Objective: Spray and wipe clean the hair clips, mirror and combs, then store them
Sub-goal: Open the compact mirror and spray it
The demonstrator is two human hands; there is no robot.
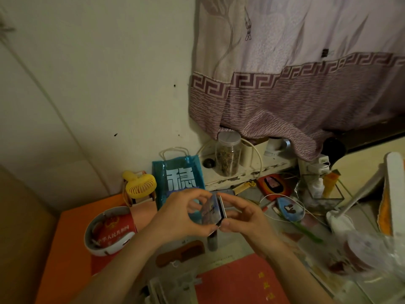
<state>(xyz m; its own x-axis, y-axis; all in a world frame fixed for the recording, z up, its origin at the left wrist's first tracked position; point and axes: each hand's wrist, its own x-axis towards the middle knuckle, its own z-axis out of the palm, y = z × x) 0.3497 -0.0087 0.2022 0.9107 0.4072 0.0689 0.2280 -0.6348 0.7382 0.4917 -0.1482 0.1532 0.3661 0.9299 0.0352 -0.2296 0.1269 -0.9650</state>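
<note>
Both hands hold a small folding mirror [212, 210] up above the cluttered desk. My left hand [177, 216] curls round its left leaf, fingers over the top and thumb below. My right hand [243, 218] pinches the white-edged right leaf. The mirror stands partly folded, hinge side toward me. Under the hands a brown wooden comb [182, 253] lies flat on the desk, with a small dark bottle [212, 242] just right of it. No hair clips can be made out.
A blue gift bag [178, 178], yellow handheld fan [141, 185] and white bowl-shaped holder [109, 231] stand left. A jar [227, 153] sits on the sill under a purple curtain [295, 88]. A white desk lamp [359, 198], cables and plastic bags crowd the right.
</note>
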